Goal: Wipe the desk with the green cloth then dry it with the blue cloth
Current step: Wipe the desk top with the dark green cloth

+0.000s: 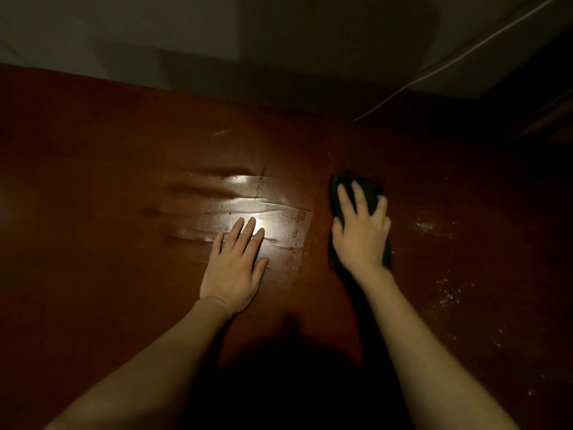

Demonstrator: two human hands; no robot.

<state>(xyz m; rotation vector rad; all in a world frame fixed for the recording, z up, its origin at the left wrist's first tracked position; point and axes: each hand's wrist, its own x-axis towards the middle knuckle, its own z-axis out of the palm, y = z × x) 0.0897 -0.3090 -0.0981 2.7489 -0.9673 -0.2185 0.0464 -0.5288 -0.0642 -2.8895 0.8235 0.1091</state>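
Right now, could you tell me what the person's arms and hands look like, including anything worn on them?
Both forearms are bare as far as the frame shows, with no sleeves in view. The left hand and the right hand wear no gloves, and no rings, watch or bracelet can be seen. The light is dim, so small details could be missed.

- Dark cloth (pixel 338 193), crumpled, flat on the desk (pixel 108 181) under the right hand (pixel 361 231), its edges showing beyond fingertips and wrist.
- Desk: reddish-brown, glossy, wet-streaked.
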